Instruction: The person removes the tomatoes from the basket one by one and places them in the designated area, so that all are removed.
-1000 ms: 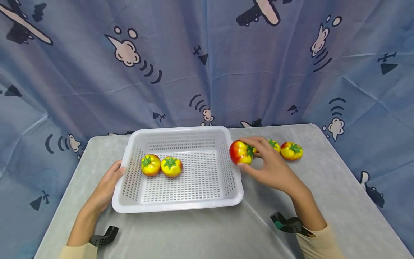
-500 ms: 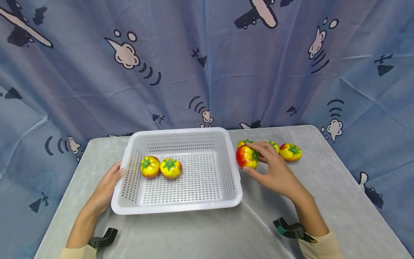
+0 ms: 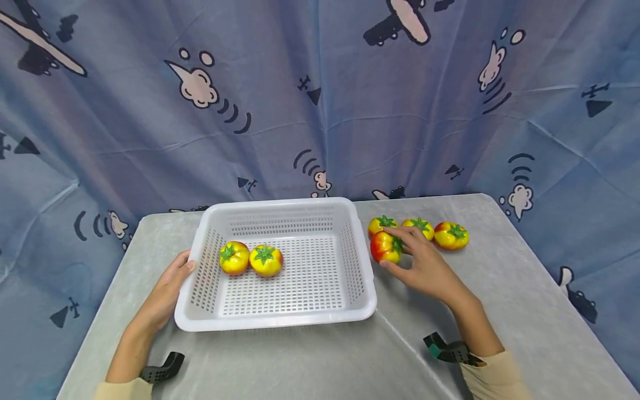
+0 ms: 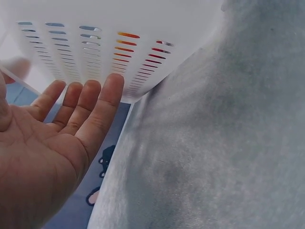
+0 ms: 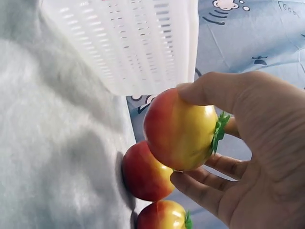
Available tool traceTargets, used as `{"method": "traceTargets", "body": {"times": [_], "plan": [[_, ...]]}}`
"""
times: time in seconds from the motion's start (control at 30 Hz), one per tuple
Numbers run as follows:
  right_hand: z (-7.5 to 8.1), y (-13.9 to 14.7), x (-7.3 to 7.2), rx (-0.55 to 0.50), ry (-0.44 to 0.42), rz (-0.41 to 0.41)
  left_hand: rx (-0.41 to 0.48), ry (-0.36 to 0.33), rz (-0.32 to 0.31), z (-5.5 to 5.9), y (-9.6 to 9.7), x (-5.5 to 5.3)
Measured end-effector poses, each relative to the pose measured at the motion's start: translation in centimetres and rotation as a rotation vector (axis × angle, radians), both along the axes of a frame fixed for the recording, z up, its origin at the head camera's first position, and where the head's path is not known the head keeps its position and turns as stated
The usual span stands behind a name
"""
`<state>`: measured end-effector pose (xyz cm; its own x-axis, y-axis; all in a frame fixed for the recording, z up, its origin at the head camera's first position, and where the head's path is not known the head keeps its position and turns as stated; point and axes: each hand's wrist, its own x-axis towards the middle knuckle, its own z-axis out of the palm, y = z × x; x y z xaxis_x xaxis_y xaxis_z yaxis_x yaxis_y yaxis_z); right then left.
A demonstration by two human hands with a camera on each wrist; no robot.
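Observation:
A white plastic basket [image 3: 300, 319] with slotted walls stands on the table, and two red-yellow tomatoes [image 3: 234, 258] with green leafy tops lie in its left half. At the basket's left side my left hand [image 3: 167, 286] holds the rim, the thumb over it and the fingers [image 4: 97, 112] against the outer wall. Just right of the basket, my right hand [image 3: 430, 266] pinches a tomato [image 5: 178, 129] between thumb and fingertips, slightly above the table. Behind it several more tomatoes stand in a row, the nearest tomato [image 3: 382, 224] partly covered by the held one.
The row's other tomatoes [image 3: 419, 226] reach toward the table's right side. A grey cloth-like surface covers the table [image 3: 300, 366]. A blue patterned curtain [image 3: 270, 139] hangs behind the far edge and at both sides.
My right hand has moved right and a little toward me with its tomato, away from the basket's rim, uncovering more of the row. The left hand keeps its hold.

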<state>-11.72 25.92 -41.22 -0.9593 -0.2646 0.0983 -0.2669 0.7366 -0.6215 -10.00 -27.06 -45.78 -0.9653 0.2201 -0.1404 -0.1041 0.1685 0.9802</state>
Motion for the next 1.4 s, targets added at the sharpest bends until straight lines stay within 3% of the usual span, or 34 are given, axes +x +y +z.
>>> {"method": "traceTargets", "body": {"times": [0.4, 0.8, 1.4], "plan": [[-1.1, 0.9, -0.4, 0.105, -0.053, -0.023, -0.004, -0.004, 0.002, 0.0, 0.1, -0.1], [-1.7, 1.2, -0.4, 0.085, -0.018, 0.026, 0.027, 0.020, -0.027, -0.3, -0.2, 0.1], [-1.9, 1.2, -0.4, 0.117, -0.062, 0.044, 0.013, 0.003, -0.004, -0.2, -0.1, 0.0]]}}
